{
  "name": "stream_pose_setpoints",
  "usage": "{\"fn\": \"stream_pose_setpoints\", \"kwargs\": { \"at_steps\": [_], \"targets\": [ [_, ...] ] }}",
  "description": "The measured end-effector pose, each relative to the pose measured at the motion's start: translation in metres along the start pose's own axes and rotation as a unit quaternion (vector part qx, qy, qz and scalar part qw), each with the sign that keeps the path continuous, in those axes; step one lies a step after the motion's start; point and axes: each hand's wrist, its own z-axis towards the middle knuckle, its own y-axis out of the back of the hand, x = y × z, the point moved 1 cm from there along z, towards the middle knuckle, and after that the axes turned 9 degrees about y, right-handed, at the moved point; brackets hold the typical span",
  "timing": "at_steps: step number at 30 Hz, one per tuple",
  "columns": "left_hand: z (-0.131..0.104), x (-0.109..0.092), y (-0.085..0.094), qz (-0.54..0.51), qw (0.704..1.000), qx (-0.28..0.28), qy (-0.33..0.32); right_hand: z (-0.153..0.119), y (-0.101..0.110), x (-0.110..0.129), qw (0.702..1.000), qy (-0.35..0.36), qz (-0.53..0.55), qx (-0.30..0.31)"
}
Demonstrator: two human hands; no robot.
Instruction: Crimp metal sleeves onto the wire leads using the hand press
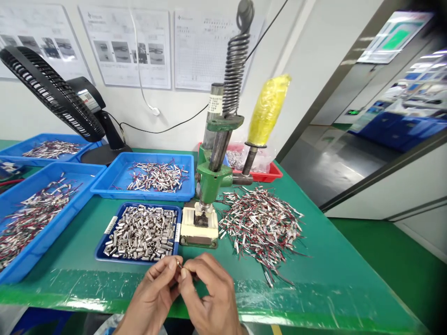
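Close to the table's front edge, my left hand pinches a small shiny metal piece between thumb and fingertips; it looks like one of the metal sleeves in the small blue tray just beyond. My right hand is closed too, thumb and forefinger meeting the left fingertips at that piece. What the right fingers grip is too small and covered to make out. Ahead of both hands stands a green hand press with a pale base. A loose pile of wired parts lies to its right.
Larger blue trays of wired parts stand left and behind. The press has a yellow-wrapped lever handle and a tall spring. A black fan is at back left; a red tray sits behind the press.
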Motion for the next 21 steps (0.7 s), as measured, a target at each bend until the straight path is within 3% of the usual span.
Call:
{"fn": "stream_pose_setpoints", "kwargs": {
  "at_steps": [5,9,15,21],
  "targets": [
    [-0.001,-0.002,0.001,0.019,1.000,0.018,0.007,0.000,0.003,-0.001,0.999,0.023,-0.021,0.022],
    [0.000,-0.006,0.002,0.094,0.995,0.036,-0.007,0.000,0.006,-0.001,0.998,0.045,-0.036,0.025],
    [-0.006,-0.020,0.004,0.302,0.940,0.002,-0.160,-0.002,0.003,-0.006,0.999,0.029,-0.019,-0.005],
    [-0.011,-0.029,0.002,0.361,0.897,-0.012,-0.255,-0.010,0.001,-0.009,0.999,0.029,0.007,-0.045]
  ]
}}
